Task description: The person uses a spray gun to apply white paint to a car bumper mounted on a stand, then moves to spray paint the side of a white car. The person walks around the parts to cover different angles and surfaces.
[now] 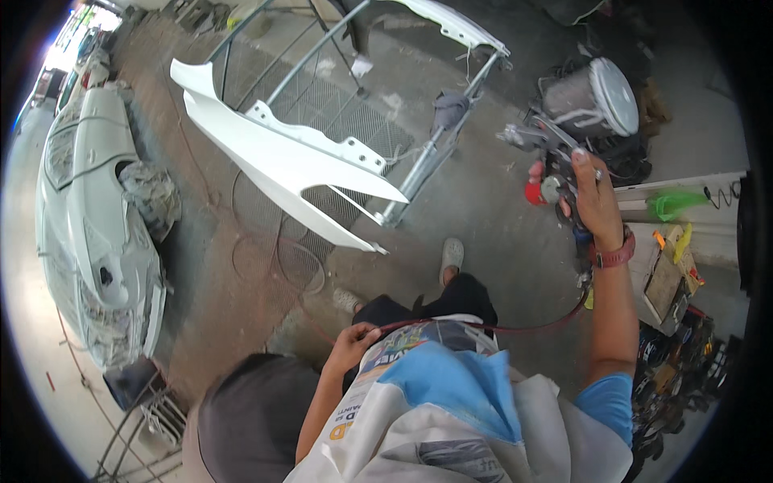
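Observation:
My right hand (594, 193), with a red band on the wrist, is raised at the right and closed round a grey spray gun (531, 137). A round silver part and a red knob-like part show below its fingers. From beneath the gun a dark red hose (523, 328) sags across the front of my body. My left hand (354, 346) pinches that hose near my waist. Ahead of me a white car fender (250, 161) rests on a metal rack (419, 173), apart from both hands. A second white panel (455, 26) lies at the rack's far end.
A white car body (88, 217) with plastic-covered parts stands at the left. A round lidded metal drum (613, 97) sits beyond my right hand. A cluttered bench (668, 282) is close to my right arm. A thin hose (233, 249) loops over the floor near my feet.

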A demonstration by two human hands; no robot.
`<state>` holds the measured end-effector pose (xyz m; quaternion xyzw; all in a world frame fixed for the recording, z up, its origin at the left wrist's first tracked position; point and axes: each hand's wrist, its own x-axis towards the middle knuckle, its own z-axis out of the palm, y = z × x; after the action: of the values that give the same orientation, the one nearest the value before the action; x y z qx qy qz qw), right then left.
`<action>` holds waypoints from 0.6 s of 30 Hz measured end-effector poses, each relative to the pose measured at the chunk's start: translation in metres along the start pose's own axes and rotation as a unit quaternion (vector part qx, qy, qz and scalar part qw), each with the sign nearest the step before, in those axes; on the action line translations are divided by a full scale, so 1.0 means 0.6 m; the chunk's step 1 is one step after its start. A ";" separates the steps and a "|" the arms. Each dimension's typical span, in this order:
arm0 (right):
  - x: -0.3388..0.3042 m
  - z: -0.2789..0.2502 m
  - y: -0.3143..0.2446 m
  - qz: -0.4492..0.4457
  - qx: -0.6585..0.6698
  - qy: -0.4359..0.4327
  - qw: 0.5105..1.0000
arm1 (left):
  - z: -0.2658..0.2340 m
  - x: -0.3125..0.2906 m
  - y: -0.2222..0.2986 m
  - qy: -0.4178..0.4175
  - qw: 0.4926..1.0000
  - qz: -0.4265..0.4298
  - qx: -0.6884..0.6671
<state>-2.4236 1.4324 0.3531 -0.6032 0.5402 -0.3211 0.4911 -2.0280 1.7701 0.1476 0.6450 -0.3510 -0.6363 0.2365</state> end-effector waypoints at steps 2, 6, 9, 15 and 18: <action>0.019 -0.031 -0.007 0.002 -0.021 -0.086 0.996 | 0.075 0.000 -0.001 -0.001 0.995 -0.059 -0.076; 0.043 -0.040 -0.038 -0.014 -0.026 -0.208 0.978 | 0.188 -0.003 -0.014 0.038 0.979 -0.065 -0.188; 0.045 -0.037 -0.065 -0.026 -0.063 -0.286 0.956 | 0.251 -0.012 -0.021 0.057 0.956 -0.070 -0.280; 0.075 0.025 -0.092 -0.068 -0.125 -0.329 0.933 | 0.332 -0.033 -0.025 0.090 0.963 -0.062 -0.246; 0.152 0.095 -0.120 -0.113 -0.124 -0.365 0.916 | 0.367 -0.069 -0.010 0.132 0.961 -0.057 -0.237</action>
<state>-2.3282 1.3532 0.3899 -0.7916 0.2865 -0.0624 0.5361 -2.2419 1.8366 0.1530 0.6682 -0.1183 -0.6226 0.3897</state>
